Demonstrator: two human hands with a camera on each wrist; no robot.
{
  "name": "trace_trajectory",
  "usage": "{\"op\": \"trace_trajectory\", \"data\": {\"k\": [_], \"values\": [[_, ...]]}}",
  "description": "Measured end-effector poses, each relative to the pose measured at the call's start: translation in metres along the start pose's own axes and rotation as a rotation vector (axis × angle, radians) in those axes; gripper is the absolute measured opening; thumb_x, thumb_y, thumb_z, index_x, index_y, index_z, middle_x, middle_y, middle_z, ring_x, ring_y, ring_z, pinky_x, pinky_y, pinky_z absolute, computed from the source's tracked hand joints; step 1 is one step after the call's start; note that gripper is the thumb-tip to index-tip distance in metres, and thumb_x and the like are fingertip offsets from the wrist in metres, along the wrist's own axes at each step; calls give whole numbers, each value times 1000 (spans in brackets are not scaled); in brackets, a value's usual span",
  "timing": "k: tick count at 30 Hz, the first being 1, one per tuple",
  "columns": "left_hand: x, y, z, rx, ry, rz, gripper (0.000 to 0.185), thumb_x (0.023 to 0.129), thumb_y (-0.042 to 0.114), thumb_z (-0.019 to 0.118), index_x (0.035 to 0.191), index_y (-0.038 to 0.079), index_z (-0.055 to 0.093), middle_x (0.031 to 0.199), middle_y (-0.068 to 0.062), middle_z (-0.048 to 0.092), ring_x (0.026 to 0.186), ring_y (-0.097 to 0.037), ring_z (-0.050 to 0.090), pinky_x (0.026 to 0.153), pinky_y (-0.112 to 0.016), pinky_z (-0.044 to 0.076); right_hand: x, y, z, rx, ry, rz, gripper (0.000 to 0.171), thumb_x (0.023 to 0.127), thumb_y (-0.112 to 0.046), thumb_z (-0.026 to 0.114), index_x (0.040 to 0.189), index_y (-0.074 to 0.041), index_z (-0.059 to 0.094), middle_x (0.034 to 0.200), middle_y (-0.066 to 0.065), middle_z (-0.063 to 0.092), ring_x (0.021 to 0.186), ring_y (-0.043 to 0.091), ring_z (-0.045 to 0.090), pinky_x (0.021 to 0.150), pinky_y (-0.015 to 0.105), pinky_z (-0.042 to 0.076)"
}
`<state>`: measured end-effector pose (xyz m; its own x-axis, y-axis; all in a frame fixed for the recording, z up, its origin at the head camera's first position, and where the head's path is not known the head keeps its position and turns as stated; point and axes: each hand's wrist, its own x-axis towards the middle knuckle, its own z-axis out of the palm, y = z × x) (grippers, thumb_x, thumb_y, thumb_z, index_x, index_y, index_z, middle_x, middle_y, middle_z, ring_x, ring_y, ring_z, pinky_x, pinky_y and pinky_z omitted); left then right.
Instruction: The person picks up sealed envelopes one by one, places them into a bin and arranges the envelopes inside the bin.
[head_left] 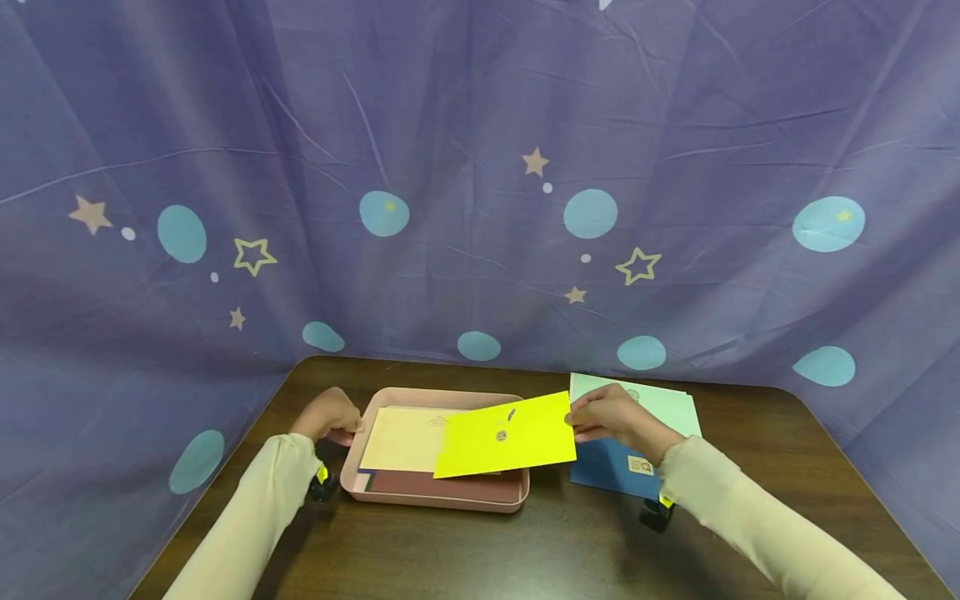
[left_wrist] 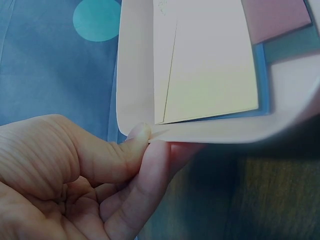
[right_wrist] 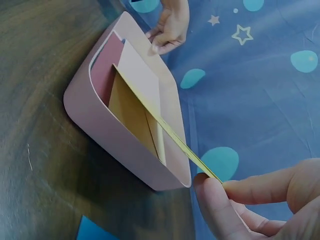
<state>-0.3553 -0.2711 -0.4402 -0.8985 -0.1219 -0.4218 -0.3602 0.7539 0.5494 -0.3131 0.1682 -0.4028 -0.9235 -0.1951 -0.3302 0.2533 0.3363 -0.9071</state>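
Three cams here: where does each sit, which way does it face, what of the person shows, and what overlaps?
Head: on the head, looking forward and down at the table; both sleeves, left hand, right hand.
Left wrist: beside the left hand, at its thumb and finger pinching the pink tray rim.
Right wrist: behind the right hand, along the yellow envelope it pinches, toward the tray.
Shared: tray in all three; the yellow envelope in head and right wrist.

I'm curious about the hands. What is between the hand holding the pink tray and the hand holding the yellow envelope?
In the head view, the pink tray with its pale envelope and the yellow envelope fill the stretch between the left hand and right hand.
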Motion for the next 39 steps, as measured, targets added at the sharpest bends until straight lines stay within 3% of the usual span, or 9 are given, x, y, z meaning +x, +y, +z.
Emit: {"op": "trace_trajectory", "data": {"k": [11,39], "values": [[2,0,1,22,-1,3,13,88,-7,65,77,-5,58,66,-7,55,49,-10,59,51,-20,60,9,3,23,82,9,-22,20,90,2,69,105,13,63,84,12,69,66,16,69,69,32,67],[2,-1,1,6,6,-5,11,86,-7,65,76,-5,59,68,-7,55,48,-10,59,51,-20,60,26,-6,72,72,38,6,19,89,3,71,105,13,68,85,17,70,61,14,68,66,32,67]]}}
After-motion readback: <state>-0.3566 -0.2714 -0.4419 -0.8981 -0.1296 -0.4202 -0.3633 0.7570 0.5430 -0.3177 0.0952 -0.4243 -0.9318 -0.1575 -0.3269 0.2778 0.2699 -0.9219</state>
